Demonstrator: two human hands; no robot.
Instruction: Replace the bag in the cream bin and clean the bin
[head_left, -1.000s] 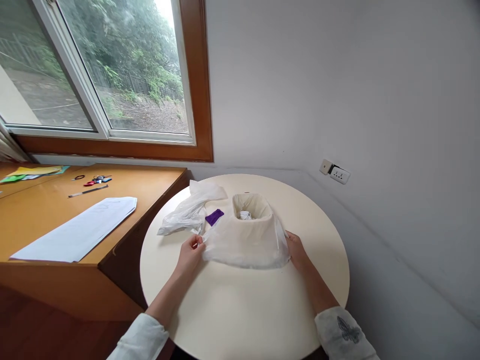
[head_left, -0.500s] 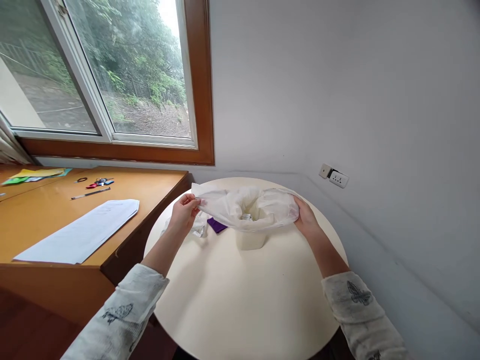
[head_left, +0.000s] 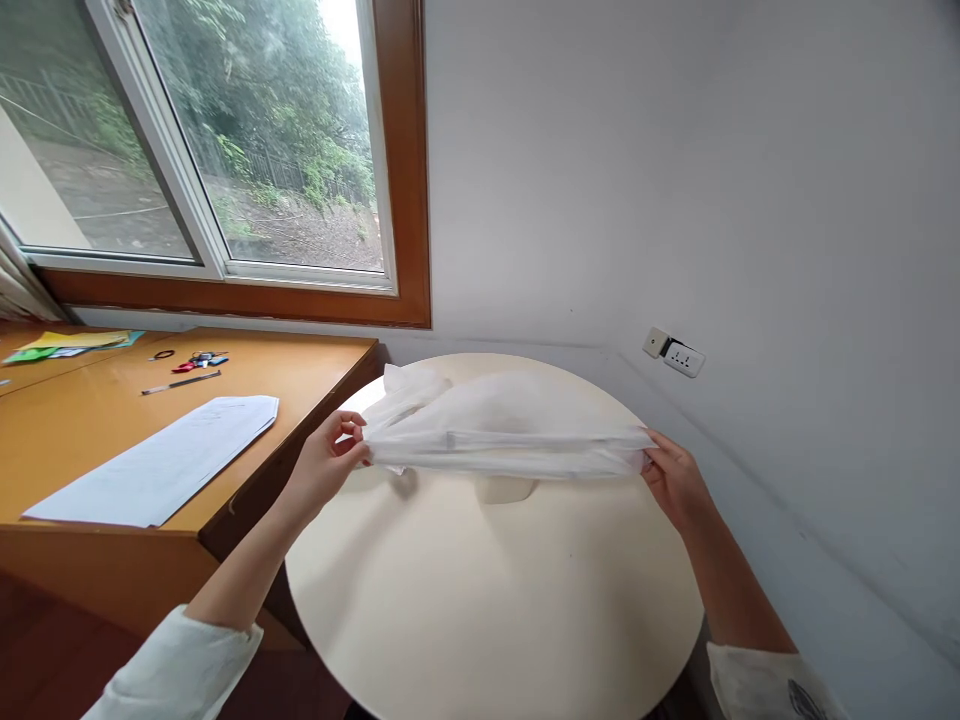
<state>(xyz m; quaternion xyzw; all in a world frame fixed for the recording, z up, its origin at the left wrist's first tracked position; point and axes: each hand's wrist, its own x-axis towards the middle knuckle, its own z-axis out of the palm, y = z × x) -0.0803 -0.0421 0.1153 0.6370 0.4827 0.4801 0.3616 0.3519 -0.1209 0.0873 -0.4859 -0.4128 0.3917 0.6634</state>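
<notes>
The left hand [head_left: 326,465] has its grip pinched on one end of the thin white bag [head_left: 517,455]. Its thumb and first finger press together there, and the other fingers curl. The right hand [head_left: 673,480] pinches the other end, with its thumb and fingers on the edge. Between the two hands, the bag is pulled wide. The front edge is almost straight, with long flat folds running from side to side. Behind that edge, the bag puffs up in a low, soft hump. It looks like thin plastic, so thin that some light comes through.

The bag is over the round table [head_left: 487,610], near its far side. Under its front edge pokes the bottom of a pale tub [head_left: 506,490] with round corners. The bag hides the rest of the tub. A crumpled clear bag [head_left: 411,383] shows behind the left end of the white one, all wrinkly. The round table is cream and smooth, with soft gray shadows on it.

To the left is a brown wooden table [head_left: 315,365] with a straight edge and a bit of shine. Big white sheets of paper [head_left: 161,460] lie flat near its corner. Behind them are a thin dark pen [head_left: 181,383], some small red and blue things [head_left: 200,362], a little black ring [head_left: 161,354] and a pile of yellow and green paper [head_left: 71,343].
</notes>
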